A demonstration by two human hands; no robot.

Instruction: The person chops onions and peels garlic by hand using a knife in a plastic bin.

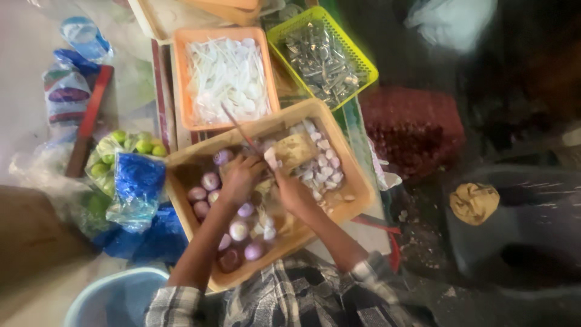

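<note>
Tan plastic, rectangular, shallow: the large tray [357, 192] lies at the centre of the view and carries everything under the hands. Just beyond its far edge sits an orange plastic basket [181, 79] heaped with white plastic spoons [227, 79], and beside that, to the right, a yellow-green mesh basket [363, 63] filled with metal cutlery [321, 60]. Left of the tray, touching its side, is a crumpled blue plastic bag [138, 181], with a clear bag of small green limes [130, 145] just behind it. A pale blue plastic tub [115, 297] shows at the lower left corner, near the checked sleeve. Inside the tray, peeled purple onions [209, 181] are scattered along the left and near parts, whole and round. A pile of pale cut onion pieces [324, 163] fills the right far part, next to a small tan wooden board [296, 148] lying tilted among them. The left hand [241, 178] is curled shut around a thin-bladed knife [239, 127], whose blade points away toward the orange basket. The right hand [290, 192] is narrowed on a small pale onion piece [270, 158], held between both hands over the middle of the tray. Blur hides the finger detail.
</note>
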